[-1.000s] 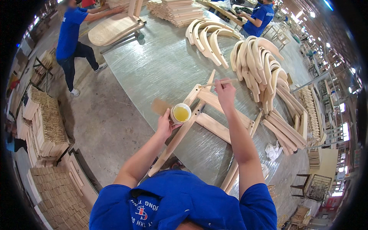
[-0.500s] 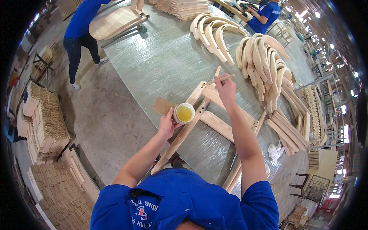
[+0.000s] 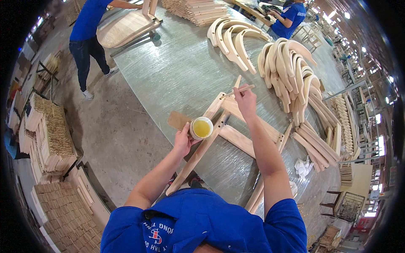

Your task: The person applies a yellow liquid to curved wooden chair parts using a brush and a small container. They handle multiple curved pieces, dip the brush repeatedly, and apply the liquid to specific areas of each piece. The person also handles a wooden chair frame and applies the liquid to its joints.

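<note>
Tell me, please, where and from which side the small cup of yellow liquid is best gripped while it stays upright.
Grip the cup around its side wall, coming in from the near left, as the left hand does. Its mouth is open and faces up with yellow liquid inside, so a grip from above would probably dip into it. The wooden frame crowds its right side, and the right hand works there with a thin stick.

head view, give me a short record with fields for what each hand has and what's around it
left hand: left hand holds a small cup of yellow liquid
right hand: right hand grips a thin stick over the wooden frame
surface: grey worktable
nearby: curved wooden parts stacked to the right; flat brown piece beside the cup
others: two people in blue shirts at the far end
</note>
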Available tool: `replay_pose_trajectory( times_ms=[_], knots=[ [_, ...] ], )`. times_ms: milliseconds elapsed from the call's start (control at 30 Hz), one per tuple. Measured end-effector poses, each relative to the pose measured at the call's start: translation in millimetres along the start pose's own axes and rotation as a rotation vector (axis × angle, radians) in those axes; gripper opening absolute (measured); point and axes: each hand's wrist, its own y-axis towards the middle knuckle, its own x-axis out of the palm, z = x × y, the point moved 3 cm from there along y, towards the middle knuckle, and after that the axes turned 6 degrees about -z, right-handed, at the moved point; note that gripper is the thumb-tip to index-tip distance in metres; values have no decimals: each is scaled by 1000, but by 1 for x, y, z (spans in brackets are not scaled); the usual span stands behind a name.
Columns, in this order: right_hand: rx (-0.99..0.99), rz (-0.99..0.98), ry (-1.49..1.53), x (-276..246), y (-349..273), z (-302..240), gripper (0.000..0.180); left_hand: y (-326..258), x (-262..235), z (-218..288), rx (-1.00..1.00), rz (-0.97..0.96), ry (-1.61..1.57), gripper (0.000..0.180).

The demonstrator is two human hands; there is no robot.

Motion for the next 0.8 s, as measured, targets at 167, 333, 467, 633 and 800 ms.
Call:
replay_pose_trajectory(
  times_ms=[167,333,467,633,800],
  knots=[
    [8,4,-47,-7,9,-3,24,2,-4,-3,-1,-4,-18,36],
    [6,-7,-92,-4,13,3,23,6,-6,-4,1,-23,-25,37],
    [10,-41,-113,0,16,8,24,6,-4,-4,-11,-26,-29,37],
    [-6,-207,-197,10,25,4,20,4,-7,-4,4,22,-34,37],
    [-6,-491,-128,9,55,-1,21,5,-5,-4,-15,-12,-42,37]
  ],
)
